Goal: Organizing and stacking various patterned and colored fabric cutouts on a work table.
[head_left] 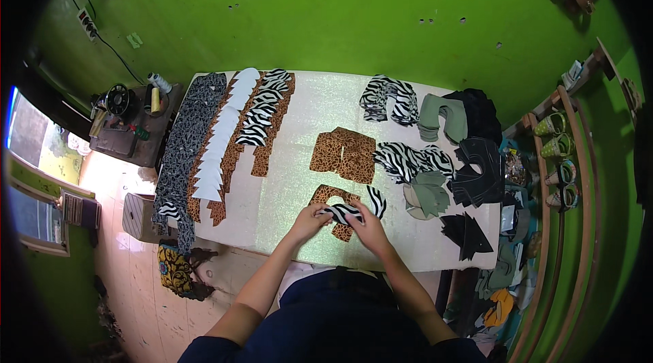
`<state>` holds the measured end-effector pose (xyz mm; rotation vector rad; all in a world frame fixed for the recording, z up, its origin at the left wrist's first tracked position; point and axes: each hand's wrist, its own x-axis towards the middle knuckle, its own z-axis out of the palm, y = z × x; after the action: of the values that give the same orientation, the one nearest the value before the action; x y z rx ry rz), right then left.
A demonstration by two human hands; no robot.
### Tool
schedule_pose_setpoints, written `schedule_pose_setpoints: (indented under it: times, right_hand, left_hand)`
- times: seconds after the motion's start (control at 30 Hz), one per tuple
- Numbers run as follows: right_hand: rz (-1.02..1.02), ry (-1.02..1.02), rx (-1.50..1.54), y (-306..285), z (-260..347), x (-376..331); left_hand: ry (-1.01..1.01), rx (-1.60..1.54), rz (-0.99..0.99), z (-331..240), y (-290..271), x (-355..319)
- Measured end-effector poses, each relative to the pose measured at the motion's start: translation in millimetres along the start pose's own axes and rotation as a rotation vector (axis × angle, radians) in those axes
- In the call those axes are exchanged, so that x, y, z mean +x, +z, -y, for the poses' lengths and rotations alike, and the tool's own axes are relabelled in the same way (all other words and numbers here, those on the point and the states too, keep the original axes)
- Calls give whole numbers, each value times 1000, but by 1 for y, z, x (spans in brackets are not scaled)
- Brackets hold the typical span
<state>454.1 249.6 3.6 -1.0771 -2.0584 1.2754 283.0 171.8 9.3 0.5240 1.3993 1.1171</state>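
Between my two hands I hold a curved zebra-print cut piece (338, 213) just above the table's near edge. My left hand (311, 221) pinches its left end, and my right hand (367, 225) grips it toward the right. Another zebra-print strip (375, 202) shows just beyond my right hand; whether it is part of the held piece I cannot tell. Under my hands lies a brown leopard-print piece (342, 233), partly hidden. Farther back sits a stack of leopard-print pieces (342, 153).
Rows of patterned grey pieces (197, 118) and white pieces (221, 149) overlap on the table's left. To the right lie zebra-print stacks (411, 161), green pieces (442, 118) and black pieces (478, 171). A sewing machine-like device (119, 101) stands left; a shoe rack (564, 159) lines the right wall.
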Motion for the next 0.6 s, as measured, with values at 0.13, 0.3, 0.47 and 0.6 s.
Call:
schedule_pose_setpoints:
  times: [0.13, 0.3, 0.47, 0.6]
  right_hand:
    - [174, 251, 423, 13, -20, 11]
    - [29, 255, 102, 20, -27, 31]
    - [-31, 316, -52, 18, -6, 40]
    - [-53, 339, -56, 16, 0, 38]
  left_hand:
    - [58, 133, -49, -6, -8, 5]
    - [225, 612, -258, -21, -12, 19]
    - [337, 750, -302, -22, -25, 34]
    - [340, 804, -271, -25, -23, 37]
